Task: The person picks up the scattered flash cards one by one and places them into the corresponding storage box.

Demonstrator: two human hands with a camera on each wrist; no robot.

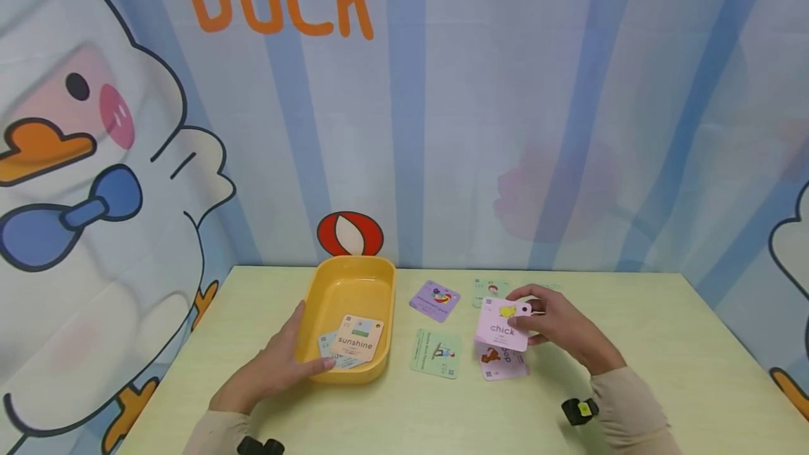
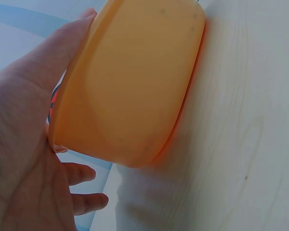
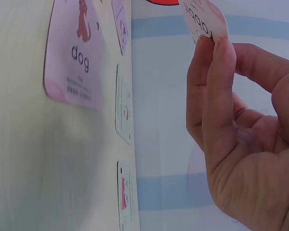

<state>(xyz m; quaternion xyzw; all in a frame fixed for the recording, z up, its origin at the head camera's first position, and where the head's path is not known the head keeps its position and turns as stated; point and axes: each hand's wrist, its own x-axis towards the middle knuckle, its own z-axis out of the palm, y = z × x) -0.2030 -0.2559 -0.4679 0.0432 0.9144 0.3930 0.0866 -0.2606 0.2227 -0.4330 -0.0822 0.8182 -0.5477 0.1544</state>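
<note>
My left hand (image 1: pixel 278 364) holds the near left side of a yellow plastic tray (image 1: pixel 387 300), its thumb over the rim. In the left wrist view the tray's outer wall (image 2: pixel 135 86) fills the middle. Inside the tray, an orange "sunshine" card (image 1: pixel 356 338) overlaps a light blue card (image 1: pixel 347 362). My right hand (image 1: pixel 559 321) pinches a pink "chick" card (image 1: pixel 499 332) by its right edge, with thumb and fingertips. Below it lies a pink "dog" card (image 1: pixel 502 365), partly covered in the head view; the right wrist view shows its printed dog and word.
A purple card (image 1: pixel 435 300) and a green card (image 1: pixel 436 353) lie between the tray and my right hand. Another green card (image 1: pixel 487 291) lies behind the chick card, one more partly behind my right hand. A printed duck curtain (image 1: pixel 468 125) hangs at the table's back edge.
</note>
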